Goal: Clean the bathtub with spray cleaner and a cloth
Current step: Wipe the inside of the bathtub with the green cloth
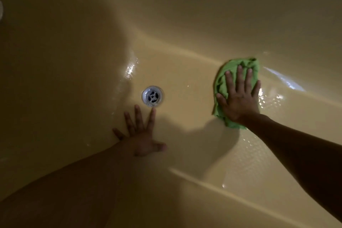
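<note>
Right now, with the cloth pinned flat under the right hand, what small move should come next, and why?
Probably a short wipe sliding the green cloth left toward the drain. The right hand presses it flat with straight fingers on the tub floor, the left hand braces splayed just below the drain, and wet glints lie right beside the cloth, so drainward seems sensible.

The bathtub [185,72] is a warm mustard-cream all over, darkening to brownish olive in the shadow left of the drain [152,96], which is shiny silver with a darker spoked centre. Right of the drain lies a plain, bright green cloth [220,84]. Farther right of the drain, the tub floor shows white glints over a fine pebbled pattern.
</note>
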{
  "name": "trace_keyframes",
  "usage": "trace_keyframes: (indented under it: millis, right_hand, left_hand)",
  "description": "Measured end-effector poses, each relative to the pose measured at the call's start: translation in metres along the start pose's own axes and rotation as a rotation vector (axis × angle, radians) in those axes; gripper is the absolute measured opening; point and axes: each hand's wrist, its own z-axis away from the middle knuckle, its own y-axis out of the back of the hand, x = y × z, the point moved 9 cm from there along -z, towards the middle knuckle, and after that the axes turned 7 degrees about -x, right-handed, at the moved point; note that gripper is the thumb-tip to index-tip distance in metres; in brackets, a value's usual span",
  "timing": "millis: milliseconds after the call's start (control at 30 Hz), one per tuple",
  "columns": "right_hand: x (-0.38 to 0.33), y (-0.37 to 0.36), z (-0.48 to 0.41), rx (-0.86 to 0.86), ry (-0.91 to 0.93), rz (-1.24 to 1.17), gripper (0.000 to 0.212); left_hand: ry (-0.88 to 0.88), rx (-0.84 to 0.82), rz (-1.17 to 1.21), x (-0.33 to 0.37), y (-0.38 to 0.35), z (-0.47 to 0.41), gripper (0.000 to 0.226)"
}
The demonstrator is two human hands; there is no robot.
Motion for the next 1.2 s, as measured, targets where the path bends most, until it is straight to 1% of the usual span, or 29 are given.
trace_keyframes:
  millis: [200, 333, 500, 567, 667, 767, 833, 900, 967, 1033, 1133, 1200]
  right_hand:
    - [-0.099, -0.009, -0.008, -0.036, 0.293, 0.116, 0.077]
    - [-0.133, -0.028, 0.016, -0.080, 0.444, 0.161, 0.075]
    - [-0.142, -0.052, 0.077, -0.121, 0.597, 0.142, 0.073]
    - [-0.133, -0.062, 0.106, -0.153, 0.641, 0.141, 0.073]
    - [-0.104, -0.071, 0.149, -0.165, 0.657, 0.128, 0.073]
    - [-0.058, -0.073, 0.179, -0.139, 0.635, 0.156, 0.074]
    - [-0.023, -0.070, 0.185, -0.123, 0.586, 0.196, 0.072]
    - [0.012, -0.063, 0.175, -0.138, 0.454, 0.178, 0.070]
    - [0.037, -0.055, 0.152, -0.147, 0.277, 0.099, 0.072]
    - [0.052, -0.046, 0.122, -0.111, 0.121, 0.020, 0.077]
    - [0.052, -0.027, 0.066, -0.051, -0.039, -0.083, 0.081]
    - [0.038, -0.011, 0.027, -0.007, -0.095, -0.133, 0.082]
  left_hand:
    - [-0.015, 0.011, -0.004, 0.001, 0.010, -0.005, 0.134]
    - [-0.025, 0.033, -0.008, -0.001, 0.015, -0.008, 0.132]
    - [-0.042, 0.048, 0.022, -0.002, 0.018, -0.007, 0.133]
    - [-0.027, 0.059, 0.031, -0.007, 0.017, -0.005, 0.136]
    - [0.012, 0.059, 0.025, -0.019, 0.012, -0.002, 0.138]
    - [0.054, 0.045, -0.014, -0.034, 0.006, 0.002, 0.139]
    - [0.065, 0.039, -0.046, -0.041, 0.003, 0.006, 0.140]
    - [0.068, 0.028, -0.060, -0.044, 0.001, 0.008, 0.141]
    - [0.071, 0.023, -0.066, -0.046, 0.000, 0.009, 0.142]
    - [0.070, 0.011, -0.071, -0.045, 0.000, 0.007, 0.142]
    - [0.068, 0.002, -0.078, -0.044, 0.001, 0.006, 0.141]
    - [0.061, -0.007, -0.078, -0.043, 0.001, 0.004, 0.141]
